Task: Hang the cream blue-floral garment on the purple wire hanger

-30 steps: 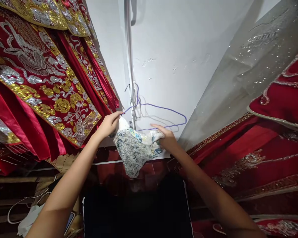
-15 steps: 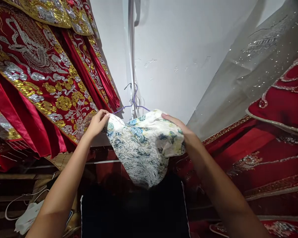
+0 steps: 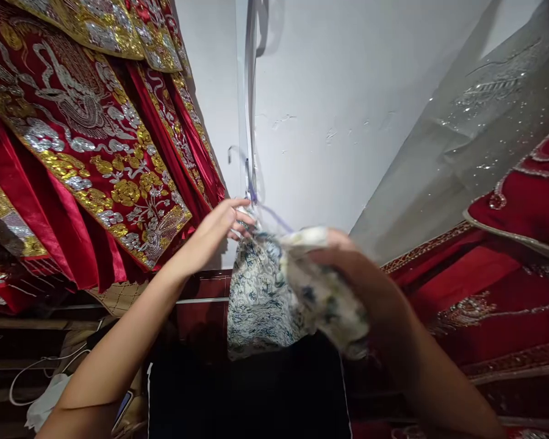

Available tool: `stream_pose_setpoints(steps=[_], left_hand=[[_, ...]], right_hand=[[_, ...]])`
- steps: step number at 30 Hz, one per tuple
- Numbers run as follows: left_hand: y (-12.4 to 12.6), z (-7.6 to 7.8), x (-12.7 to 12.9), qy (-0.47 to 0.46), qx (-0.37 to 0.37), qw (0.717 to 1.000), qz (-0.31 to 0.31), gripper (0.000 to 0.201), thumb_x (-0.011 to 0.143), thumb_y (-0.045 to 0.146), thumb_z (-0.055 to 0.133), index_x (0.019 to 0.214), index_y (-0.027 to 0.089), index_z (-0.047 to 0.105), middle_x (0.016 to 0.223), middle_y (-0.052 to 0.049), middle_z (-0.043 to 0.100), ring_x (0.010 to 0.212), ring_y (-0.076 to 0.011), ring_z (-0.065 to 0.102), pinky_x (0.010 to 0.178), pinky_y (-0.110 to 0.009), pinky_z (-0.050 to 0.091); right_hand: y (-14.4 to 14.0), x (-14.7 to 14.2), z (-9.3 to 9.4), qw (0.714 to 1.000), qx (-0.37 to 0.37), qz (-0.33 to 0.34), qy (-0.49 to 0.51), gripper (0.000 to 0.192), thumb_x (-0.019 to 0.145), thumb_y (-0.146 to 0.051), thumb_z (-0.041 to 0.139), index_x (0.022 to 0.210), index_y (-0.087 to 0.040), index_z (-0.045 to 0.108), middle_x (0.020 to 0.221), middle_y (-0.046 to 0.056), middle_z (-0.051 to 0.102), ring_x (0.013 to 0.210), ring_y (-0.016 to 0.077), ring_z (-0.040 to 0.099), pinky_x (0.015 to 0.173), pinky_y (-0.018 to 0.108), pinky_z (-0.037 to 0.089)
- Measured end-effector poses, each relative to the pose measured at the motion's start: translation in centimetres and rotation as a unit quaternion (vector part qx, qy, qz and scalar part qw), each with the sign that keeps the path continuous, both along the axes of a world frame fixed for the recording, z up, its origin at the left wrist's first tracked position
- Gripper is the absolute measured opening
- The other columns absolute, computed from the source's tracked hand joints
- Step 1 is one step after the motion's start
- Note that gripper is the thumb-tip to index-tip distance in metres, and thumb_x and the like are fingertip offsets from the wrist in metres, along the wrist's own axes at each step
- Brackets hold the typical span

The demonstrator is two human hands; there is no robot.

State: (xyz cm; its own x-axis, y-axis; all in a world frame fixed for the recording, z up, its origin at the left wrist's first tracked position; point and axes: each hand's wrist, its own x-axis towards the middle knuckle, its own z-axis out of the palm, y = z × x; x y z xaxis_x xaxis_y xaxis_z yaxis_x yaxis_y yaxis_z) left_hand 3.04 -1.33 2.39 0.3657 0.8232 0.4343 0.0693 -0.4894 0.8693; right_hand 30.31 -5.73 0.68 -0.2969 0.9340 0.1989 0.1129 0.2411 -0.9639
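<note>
A white cloth with a blue and green pattern [image 3: 260,299] hangs from a thin purple wire hanger [image 3: 268,210] hooked at the white wall. My left hand [image 3: 219,228] pinches the cloth's top edge by the hanger's neck. My right hand [image 3: 348,262], blurred, grips the cloth's right part, which is bunched and drapes over the hand. Most of the hanger is hidden behind the cloth.
Red garments with gold and silver embroidery [image 3: 86,146] hang at the left. Red beaded cloth [image 3: 507,262] and a grey sequinned veil [image 3: 462,134] lie at the right. A vertical metal rail [image 3: 243,110] runs up the wall. A dark garment [image 3: 247,390] hangs below. White cable [image 3: 32,372] at lower left.
The cloth was spread wide between both hands; now it is bunched. My left hand has moved right to the hanger's neck, and my right hand has dropped lower with the cloth.
</note>
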Motion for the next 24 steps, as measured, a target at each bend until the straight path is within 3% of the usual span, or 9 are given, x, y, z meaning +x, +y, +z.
stream_pose_setpoints(steps=[3,6,8,10,13,16,18,21,24], left_hand=[[-3.3,-1.4,1.9,-0.03,-0.145,0.986,-0.082,0.039,0.087,0.043,0.068,0.117,0.021,0.056,0.086,-0.003,0.064,0.075,-0.0165,0.063,0.069,-0.029,0.05],[-5.8,-2.7,1.1,-0.015,-0.234,0.964,-0.128,0.035,0.085,0.031,0.072,0.114,0.02,0.057,0.076,0.002,0.057,0.066,-0.0113,0.055,0.062,-0.023,0.044],[-6.9,-2.7,-0.6,0.033,-0.243,0.96,-0.135,0.033,0.088,0.03,0.068,0.118,0.021,0.059,0.08,0.0,0.059,0.072,-0.0128,0.056,0.065,-0.024,0.045],[-7.5,-2.2,-2.9,0.093,-0.214,0.966,-0.11,0.034,0.09,0.031,0.065,0.123,0.023,0.062,0.086,-0.003,0.063,0.078,-0.0164,0.06,0.069,-0.027,0.048],[-6.8,-1.1,-5.9,0.163,-0.132,0.977,-0.025,0.035,0.089,0.036,0.064,0.122,0.028,0.069,0.093,-0.007,0.069,0.083,-0.0225,0.065,0.073,-0.033,0.054],[-3.8,-0.6,-7.5,0.193,-0.001,0.976,0.1,0.032,0.09,0.037,0.061,0.117,0.025,0.073,0.1,-0.007,0.073,0.089,-0.0262,0.068,0.08,-0.039,0.057],[-1.0,-0.5,-7.7,0.185,0.087,0.961,0.184,0.029,0.092,0.035,0.057,0.112,0.022,0.073,0.102,-0.007,0.074,0.092,-0.0254,0.069,0.086,-0.041,0.056],[2.9,-0.3,-7.2,0.163,0.191,0.926,0.283,0.026,0.093,0.034,0.055,0.107,0.02,0.072,0.105,-0.007,0.073,0.097,-0.0232,0.068,0.095,-0.04,0.053],[4.7,-0.2,-5.9,0.134,0.277,0.889,0.339,0.027,0.096,0.034,0.052,0.114,0.02,0.067,0.117,-0.008,0.067,0.111,-0.0238,0.061,0.103,-0.042,0.047]], right_hand=[[-1.2,-4.3,-2.5,0.978,0.048,0.159,-0.13,0.025,0.084,-0.041,0.071,0.087,-0.017,0.069,0.076,0.001,0.068,0.067,0.0147,0.061,0.063,0.027,0.05],[-0.7,-6.3,-4.3,0.942,0.191,0.219,-0.166,0.024,0.085,-0.039,0.073,0.081,-0.016,0.068,0.074,0.001,0.066,0.068,0.0143,0.057,0.067,0.028,0.048],[0.5,-5.9,-5.0,0.926,0.297,0.159,-0.172,0.022,0.084,-0.039,0.074,0.083,-0.017,0.07,0.08,0.004,0.069,0.077,0.0189,0.059,0.075,0.034,0.049],[1.8,-4.5,-5.5,0.918,0.35,0.021,-0.183,0.023,0.083,-0.039,0.075,0.097,-0.02,0.072,0.096,0.009,0.071,0.093,0.0254,0.061,0.085,0.042,0.049],[3.5,-1.8,-5.9,0.925,0.294,-0.125,-0.206,0.039,0.081,-0.042,0.074,0.116,-0.025,0.07,0.123,0.011,0.066,0.117,0.0321,0.055,0.098,0.047,0.044],[4.6,-0.1,-5.6,0.968,0.139,-0.071,-0.195,0.03,0.085,-0.051,0.066,0.091,-0.023,0.074,0.099,0.007,0.071,0.098,0.029,0.063,0.086,0.039,0.049],[5.6,0.3,-4.8,0.989,0.057,-0.026,-0.136,0.037,0.086,-0.056,0.063,0.078,-0.021,0.071,0.082,0.004,0.069,0.081,0.0243,0.064,0.073,0.034,0.05],[7.8,-0.1,-2.9,0.998,0.031,-0.055,0.004,0.04,0.078,-0.059,0.071,0.085,-0.019,0.07,0.084,0.004,0.07,0.079,0.0226,0.065,0.07,0.031,0.051],[10.4,-0.5,-0.8,0.983,0.03,-0.135,0.121,0.045,0.071,-0.061,0.075,0.09,-0.02,0.068,0.087,0.006,0.071,0.083,0.0236,0.067,0.072,0.033,0.054]])
